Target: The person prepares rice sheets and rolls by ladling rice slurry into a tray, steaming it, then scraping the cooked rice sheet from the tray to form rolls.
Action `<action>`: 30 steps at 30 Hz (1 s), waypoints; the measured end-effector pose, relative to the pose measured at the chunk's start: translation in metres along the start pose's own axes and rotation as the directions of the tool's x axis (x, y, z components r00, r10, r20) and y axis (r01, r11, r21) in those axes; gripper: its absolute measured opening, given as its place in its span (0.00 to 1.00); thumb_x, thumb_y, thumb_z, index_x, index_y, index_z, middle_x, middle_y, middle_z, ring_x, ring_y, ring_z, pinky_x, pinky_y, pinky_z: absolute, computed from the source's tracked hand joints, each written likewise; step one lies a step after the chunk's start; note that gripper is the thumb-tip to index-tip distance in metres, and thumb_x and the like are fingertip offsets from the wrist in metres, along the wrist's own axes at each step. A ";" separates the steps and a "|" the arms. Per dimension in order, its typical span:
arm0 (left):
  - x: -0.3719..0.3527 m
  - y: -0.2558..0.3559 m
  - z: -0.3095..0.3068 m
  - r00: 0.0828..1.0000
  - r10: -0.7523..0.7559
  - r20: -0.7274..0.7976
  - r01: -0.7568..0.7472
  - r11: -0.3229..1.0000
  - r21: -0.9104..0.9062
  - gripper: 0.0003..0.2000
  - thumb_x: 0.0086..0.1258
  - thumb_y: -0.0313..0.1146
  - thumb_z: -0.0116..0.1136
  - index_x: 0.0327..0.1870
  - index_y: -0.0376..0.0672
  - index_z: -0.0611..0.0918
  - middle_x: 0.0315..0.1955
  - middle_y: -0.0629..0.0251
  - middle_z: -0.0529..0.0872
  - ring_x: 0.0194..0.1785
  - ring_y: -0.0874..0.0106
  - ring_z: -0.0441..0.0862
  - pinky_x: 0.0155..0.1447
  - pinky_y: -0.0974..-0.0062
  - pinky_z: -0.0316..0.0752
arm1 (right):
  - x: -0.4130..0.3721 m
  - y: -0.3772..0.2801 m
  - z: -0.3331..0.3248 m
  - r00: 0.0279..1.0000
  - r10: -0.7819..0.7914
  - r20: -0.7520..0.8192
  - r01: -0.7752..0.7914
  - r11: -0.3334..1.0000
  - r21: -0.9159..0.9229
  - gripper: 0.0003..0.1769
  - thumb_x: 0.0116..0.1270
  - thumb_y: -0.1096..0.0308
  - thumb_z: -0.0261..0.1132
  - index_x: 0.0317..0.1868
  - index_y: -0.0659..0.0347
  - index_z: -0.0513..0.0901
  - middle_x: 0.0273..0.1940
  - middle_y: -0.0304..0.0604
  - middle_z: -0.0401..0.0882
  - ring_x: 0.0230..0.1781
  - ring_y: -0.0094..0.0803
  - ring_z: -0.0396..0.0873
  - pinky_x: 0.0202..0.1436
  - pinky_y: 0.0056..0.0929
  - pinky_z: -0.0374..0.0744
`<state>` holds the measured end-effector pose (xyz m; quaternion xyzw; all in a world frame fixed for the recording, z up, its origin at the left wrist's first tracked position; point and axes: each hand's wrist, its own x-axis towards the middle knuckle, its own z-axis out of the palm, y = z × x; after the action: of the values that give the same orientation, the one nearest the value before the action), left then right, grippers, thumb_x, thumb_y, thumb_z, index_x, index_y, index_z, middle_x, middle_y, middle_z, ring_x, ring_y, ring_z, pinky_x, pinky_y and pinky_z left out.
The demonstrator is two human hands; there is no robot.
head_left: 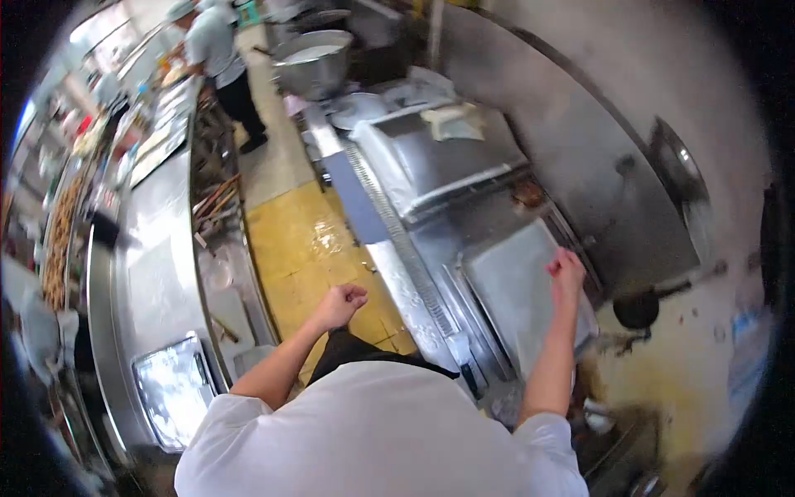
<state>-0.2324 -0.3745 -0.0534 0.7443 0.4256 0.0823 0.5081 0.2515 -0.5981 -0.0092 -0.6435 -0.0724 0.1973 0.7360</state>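
My left hand (342, 305) hangs in front of my body above the yellow floor, its fingers curled together; whether anything small is inside them is hidden. Over the right part of a pale, flat covered tray (509, 286) is my right hand (566, 270), with fingers bent and pressed together. What it holds, if anything, is too small to make out. The tray rests on the metal stove counter to my right. Beyond it lies a large metal lid or tray (455, 157) with white cloth at its edges and a pale cloth (454, 122) on top.
A steel counter (157, 248) runs along the left, with a shiny metal tray (174, 393) near me. A co-worker (219, 66) stands by its far end. A large metal pot (313, 65) is at the back, and the yellow tiled floor (298, 232) lies between the counters.
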 end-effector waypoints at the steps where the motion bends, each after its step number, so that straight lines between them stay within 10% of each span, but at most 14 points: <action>1: -0.004 -0.015 -0.010 0.999 -0.033 -0.042 0.032 0.999 -0.025 0.14 0.70 0.34 0.65 0.51 0.36 0.86 0.35 0.60 0.90 0.37 0.73 0.85 0.45 0.72 0.80 | -0.006 -0.003 0.012 1.000 0.009 0.019 -0.008 0.998 -0.069 0.09 0.73 0.64 0.64 0.38 0.61 0.80 0.25 0.32 0.72 0.22 0.23 0.71 0.29 0.27 0.76; 7: -0.006 -0.050 -0.061 0.990 -0.085 -0.109 0.074 0.992 -0.098 0.16 0.71 0.38 0.63 0.53 0.37 0.85 0.44 0.54 0.90 0.46 0.67 0.87 0.52 0.69 0.81 | -0.072 0.040 0.147 0.947 0.107 0.304 -0.046 0.978 -0.202 0.10 0.73 0.62 0.64 0.37 0.60 0.81 0.24 0.34 0.75 0.23 0.24 0.74 0.30 0.28 0.79; 17: 0.005 -0.105 -0.196 0.973 -0.035 -0.229 0.032 0.999 -0.017 0.17 0.70 0.41 0.62 0.52 0.39 0.85 0.45 0.51 0.89 0.48 0.57 0.88 0.54 0.64 0.82 | -0.243 0.143 0.465 0.274 0.451 0.850 0.167 0.848 -0.503 0.18 0.70 0.70 0.67 0.58 0.68 0.79 0.45 0.41 0.83 0.42 0.25 0.80 0.45 0.25 0.80; 30: -0.032 -0.181 -0.292 0.715 -0.406 -0.568 0.230 0.905 -0.358 0.15 0.70 0.39 0.62 0.51 0.40 0.86 0.44 0.53 0.89 0.47 0.59 0.87 0.53 0.65 0.81 | -0.268 0.199 0.669 -0.105 0.682 0.724 0.328 0.711 -0.622 0.20 0.70 0.68 0.66 0.59 0.68 0.78 0.42 0.40 0.83 0.37 0.23 0.80 0.41 0.23 0.79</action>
<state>-0.5132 -0.1752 -0.0557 0.5140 0.6786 0.2926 0.4355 -0.2732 -0.0679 -0.0556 -0.4912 -0.5453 0.6697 0.1140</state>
